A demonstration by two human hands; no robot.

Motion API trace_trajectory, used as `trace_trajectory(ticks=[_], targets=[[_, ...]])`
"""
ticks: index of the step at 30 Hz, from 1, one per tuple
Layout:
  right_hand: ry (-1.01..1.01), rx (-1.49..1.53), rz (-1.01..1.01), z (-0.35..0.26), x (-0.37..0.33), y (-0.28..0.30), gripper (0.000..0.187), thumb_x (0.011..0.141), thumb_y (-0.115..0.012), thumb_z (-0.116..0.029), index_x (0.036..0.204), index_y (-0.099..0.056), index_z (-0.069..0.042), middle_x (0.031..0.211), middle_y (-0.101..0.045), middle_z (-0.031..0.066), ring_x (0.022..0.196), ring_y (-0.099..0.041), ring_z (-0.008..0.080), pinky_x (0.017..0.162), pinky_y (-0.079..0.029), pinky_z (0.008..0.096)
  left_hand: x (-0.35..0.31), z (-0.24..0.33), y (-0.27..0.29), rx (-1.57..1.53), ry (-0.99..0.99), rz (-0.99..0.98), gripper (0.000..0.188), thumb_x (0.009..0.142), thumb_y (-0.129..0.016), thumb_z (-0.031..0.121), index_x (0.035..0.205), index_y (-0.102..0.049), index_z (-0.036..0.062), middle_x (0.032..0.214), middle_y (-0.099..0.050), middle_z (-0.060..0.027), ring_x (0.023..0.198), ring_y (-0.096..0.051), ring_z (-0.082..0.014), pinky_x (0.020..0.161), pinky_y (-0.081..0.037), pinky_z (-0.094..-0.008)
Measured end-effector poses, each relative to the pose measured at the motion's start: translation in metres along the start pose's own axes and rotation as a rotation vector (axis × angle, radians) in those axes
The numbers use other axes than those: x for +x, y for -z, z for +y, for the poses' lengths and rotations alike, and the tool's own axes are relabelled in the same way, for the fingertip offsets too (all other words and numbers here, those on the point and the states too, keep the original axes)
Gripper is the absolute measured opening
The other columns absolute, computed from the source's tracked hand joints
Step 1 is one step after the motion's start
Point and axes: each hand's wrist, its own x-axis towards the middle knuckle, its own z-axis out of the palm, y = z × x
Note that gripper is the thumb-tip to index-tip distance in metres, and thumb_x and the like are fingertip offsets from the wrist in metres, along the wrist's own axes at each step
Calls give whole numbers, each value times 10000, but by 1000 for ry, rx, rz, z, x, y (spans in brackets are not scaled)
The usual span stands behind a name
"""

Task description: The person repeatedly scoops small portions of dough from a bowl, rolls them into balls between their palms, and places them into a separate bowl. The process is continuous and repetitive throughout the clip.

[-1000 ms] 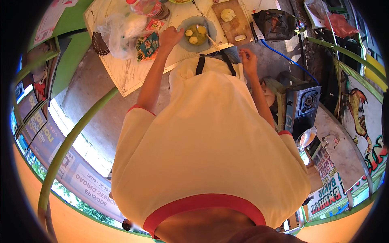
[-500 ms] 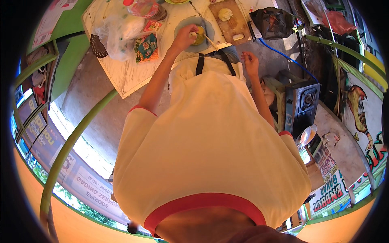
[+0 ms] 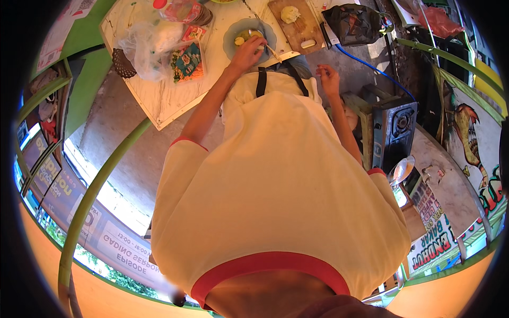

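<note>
Over a scalloped grey-blue bowl (image 3: 228, 43) with yellow, egg-like contents, my left hand (image 3: 247, 55) reaches in with its fingers drawn together. Its fingertips are beside a thin, light-coloured utensil handle (image 3: 274, 54) that slants over the bowl's rim; a small pale bit shows at the fingers, too small to name. My right hand (image 3: 329, 79) hangs in the air to the right of the table edge, fingers loosely bent and apart, holding nothing. A wooden cutting board (image 3: 298, 33) lies right of the bowl, bearing a pale yellowish lump (image 3: 290, 14) and a small white piece (image 3: 308, 43).
On the table's left are a plastic tray of chopped vegetables with a teal packet (image 3: 187, 62), a clear plastic bag (image 3: 148, 55) and a red-capped bottle (image 3: 180, 10). A black bag (image 3: 352, 25) sits right of the board. Lower right stands a gas stove (image 3: 402, 123).
My left hand has shifted right and nearer to me within the bowl, uncovering yellow contents on its left. My right hand has barely moved.
</note>
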Motion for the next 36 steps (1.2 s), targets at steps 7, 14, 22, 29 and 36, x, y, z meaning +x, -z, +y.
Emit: trace_trajectory(ticks=[7, 14, 22, 29, 36], targets=[[1, -6, 1, -4, 2, 1, 232, 1009, -634, -176, 1094, -752, 5, 876, -779, 130, 794, -754, 184, 719, -570, 325, 1, -2, 6, 147, -119, 106, 277, 897, -690, 9, 1164, -629, 49, 1162, -640, -117, 1065, -671, -324, 915, -523, -420], [77, -62, 31, -45, 5, -7, 232, 996, -666, -185, 1090, -745, 11, 863, -762, 140, 790, -735, 210, 732, -570, 347, 5, 3, 46, 246, -39, 396, 202, 891, -686, 32, 1092, -679, 48, 1060, -685, -116, 906, -698, -314, 820, -539, -433], [151, -267, -367, -120, 45, -82, 357, 917, -782, -299, 989, -674, 34, 874, -747, 183, 831, -730, 250, 746, -562, 363, -29, -14, 43, 163, 107, 443, 194, 920, -667, 30, 1112, -678, 1, 998, -707, -160, 914, -729, -300, 813, -562, -413], [131, -421, -322, -113, 63, -120, 477, 897, -783, -455, 996, -673, -2, 750, -686, 156, 778, -710, 294, 716, -541, 406, -51, -17, 36, 77, 143, 509, 208, 926, -656, 21, 1131, -672, -7, 996, -702, -167, 905, -717, -299, 819, -552, -405], [383, -410, -255, -110, 72, -118, 180, 1010, -586, -165, 1004, -681, -12, 854, -706, 234, 773, -668, 456, 695, -523, 489, -57, -19, 33, 44, 177, 493, 222, 931, -644, 15, 1151, -667, -3, 986, -697, -168, 887, -707, -297, 813, -552, -404]])
